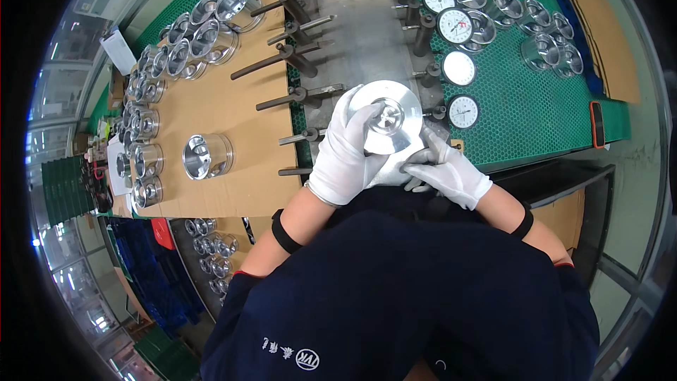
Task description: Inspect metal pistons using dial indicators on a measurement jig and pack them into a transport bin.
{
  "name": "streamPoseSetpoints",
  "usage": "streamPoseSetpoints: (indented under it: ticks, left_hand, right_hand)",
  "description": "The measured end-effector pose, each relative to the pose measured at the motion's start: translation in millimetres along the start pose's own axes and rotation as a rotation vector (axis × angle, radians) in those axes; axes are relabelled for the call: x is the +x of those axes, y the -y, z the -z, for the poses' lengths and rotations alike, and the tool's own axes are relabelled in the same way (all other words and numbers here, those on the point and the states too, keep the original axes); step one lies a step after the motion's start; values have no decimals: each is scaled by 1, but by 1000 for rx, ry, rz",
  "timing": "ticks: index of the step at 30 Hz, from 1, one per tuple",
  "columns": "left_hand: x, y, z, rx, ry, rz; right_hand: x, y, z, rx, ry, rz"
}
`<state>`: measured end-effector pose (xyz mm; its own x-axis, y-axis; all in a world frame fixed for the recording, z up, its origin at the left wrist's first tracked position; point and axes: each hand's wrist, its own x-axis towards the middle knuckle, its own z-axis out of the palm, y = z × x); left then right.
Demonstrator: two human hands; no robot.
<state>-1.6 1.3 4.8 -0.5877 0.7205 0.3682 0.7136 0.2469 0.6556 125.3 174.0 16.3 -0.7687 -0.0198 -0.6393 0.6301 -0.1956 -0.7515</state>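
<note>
A round silver piston (403, 111) is held in front of my body, its flat crown with a shaped central recess facing up. My left hand (344, 148), in a white glove, grips its left side, with the thumb over the crown near the recess. My right hand (446, 169), gloved too, has its fingers bent against the piston's lower right rim. White fabric (389, 169) shows below the piston between the hands; I cannot tell whether it is a cloth or part of a glove. The piston's underside is hidden. Beyond it lies a grey metal plate (367, 35).
Dark gauge stands (302, 63) line both sides of the plate, with several dial gauges (459, 69) on the right. One piston (207, 156) lies on cardboard (261, 141) at left, near rows of others (147, 123). More pistons (541, 51) stand on green matting (508, 113).
</note>
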Motion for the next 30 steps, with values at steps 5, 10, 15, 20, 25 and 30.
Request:
streamPoseSetpoints:
  ticks: [5,10,15,20,25,30]
  left_hand:
    - [-1,2,-2,17,-1,-6]
    - [3,-5,-1,12,-6,-2]
    - [13,-40,24,-242,126,237]
    - [40,-82,54,-603,303,97]
    - [21,-8,88,214,-292,326]
    - [-57,84,159,945,-198,818]
  right_hand:
    - [1,1,0,12,-1,-1]
    - [-6,11,0,-36,-7,-42]
    - [-16,3,16,-673,-239,489]
    - [-45,8,76,-362,-357,645]
    - [-49,3,166,166,-667,600]
    - [15,-6,273,166,-774,155]
